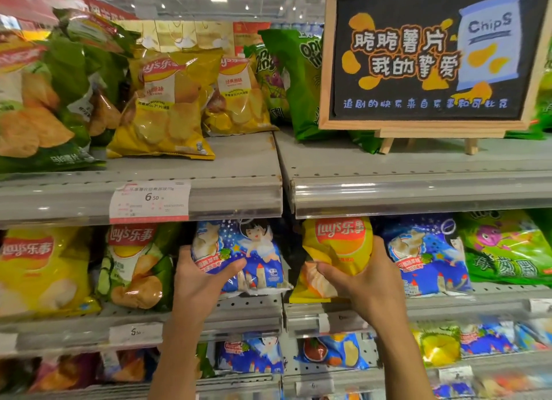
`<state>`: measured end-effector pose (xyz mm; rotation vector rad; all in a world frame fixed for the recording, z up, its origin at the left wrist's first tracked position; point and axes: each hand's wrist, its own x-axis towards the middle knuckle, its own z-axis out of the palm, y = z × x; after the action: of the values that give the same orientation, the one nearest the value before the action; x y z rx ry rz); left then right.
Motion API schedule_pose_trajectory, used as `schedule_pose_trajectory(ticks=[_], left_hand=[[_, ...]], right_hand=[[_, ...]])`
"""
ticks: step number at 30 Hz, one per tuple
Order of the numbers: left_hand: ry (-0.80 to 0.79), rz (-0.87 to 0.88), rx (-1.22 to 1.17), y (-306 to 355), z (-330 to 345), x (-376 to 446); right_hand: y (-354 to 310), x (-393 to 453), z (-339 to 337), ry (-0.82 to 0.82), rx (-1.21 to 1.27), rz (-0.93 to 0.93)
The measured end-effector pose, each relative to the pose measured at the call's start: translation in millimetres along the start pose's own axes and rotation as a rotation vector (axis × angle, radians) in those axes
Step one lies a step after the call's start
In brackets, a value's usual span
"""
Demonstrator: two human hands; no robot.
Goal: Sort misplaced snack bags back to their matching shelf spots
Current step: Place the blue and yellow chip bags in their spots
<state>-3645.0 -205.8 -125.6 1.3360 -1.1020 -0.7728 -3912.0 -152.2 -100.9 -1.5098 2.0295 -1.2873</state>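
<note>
Here my left hand [206, 277] grips the blue bag [239, 256] and my right hand [363, 275] grips the yellow bag [337, 250], both at the middle shelf's [251, 313] front edge, probably to swap them toward matching neighbours.

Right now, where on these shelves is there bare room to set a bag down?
Top shelf: bare between the front yellow Lay's bag and the green bag, extending to the shelf lip, plus a strip in front of the chalkboard sign. The middle shelf is crowded, bags side by side.
</note>
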Motion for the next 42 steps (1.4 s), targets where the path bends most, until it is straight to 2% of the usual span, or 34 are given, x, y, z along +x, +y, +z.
schedule_pose_trajectory(ticks=[9, 13, 20, 24, 29, 33, 37, 42], left_hand=[[-0.162, 0.047, -0.066, 0, 76, -31], [-0.215, 0.03, -0.066, 2, 117, -47], [-0.215, 0.049, 0.113, 7, 151, -64], [-0.266, 0.031, 0.189, 10, 154, -66], [-0.371, 0.072, 0.392, 11, 131, -66], [-0.394, 0.224, 0.606, 7, 82, -66], [-0.286, 0.379, 0.703, 0, 21, -57], [-0.112, 0.444, 0.744, -9, -55, -47]], right_hand=[[42, -23, -71, 0.136, 0.169, 0.059], [63, -31, -94, 0.147, 0.237, 0.101], [88, -48, -117, 0.15, 0.24, 0.145], [85, -56, -118, 0.136, 0.24, 0.126], [65, -63, -98, 0.093, 0.271, 0.109], [40, -70, -65, 0.07, 0.284, 0.076], [10, -78, -24, 0.021, 0.281, 0.045], [-30, -82, 29, -0.032, 0.285, -0.01]])
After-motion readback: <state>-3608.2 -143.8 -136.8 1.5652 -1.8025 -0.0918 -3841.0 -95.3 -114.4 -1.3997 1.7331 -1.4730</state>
